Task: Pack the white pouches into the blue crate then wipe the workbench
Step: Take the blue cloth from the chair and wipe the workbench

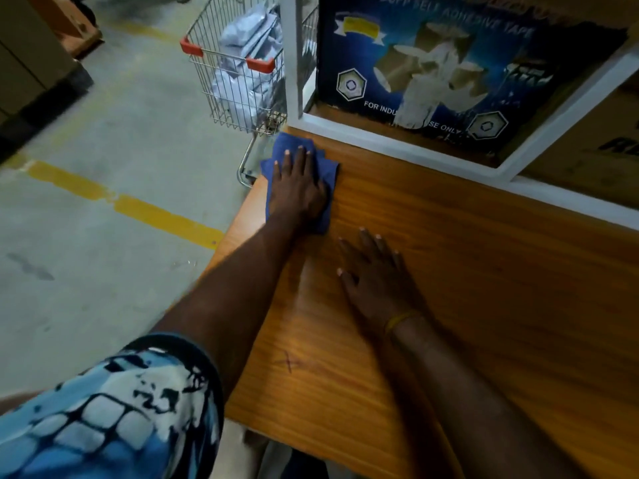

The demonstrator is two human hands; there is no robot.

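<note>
Left hand [297, 188] flat, fingers straight, pressing blue cloth [330, 178] onto workbench [484, 288] far corner. Right hand [375, 281] open, bracing nearer. Risk: cloth overhangs edge beside hand, could slip off toward cart [238, 74].

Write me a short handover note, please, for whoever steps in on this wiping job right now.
Left hand: flat, fingers straight, pressing the blue cloth onto the far left corner of the workbench.
Right hand: open, resting flat on the bench top, holding nothing.
White pouches lie in the wire trolley beside the bench; no blue crate is in view, so packing cannot be confirmed.
Done: wiping is under way at that corner.
Left: wipe the rest of the top; check the crate.
</note>
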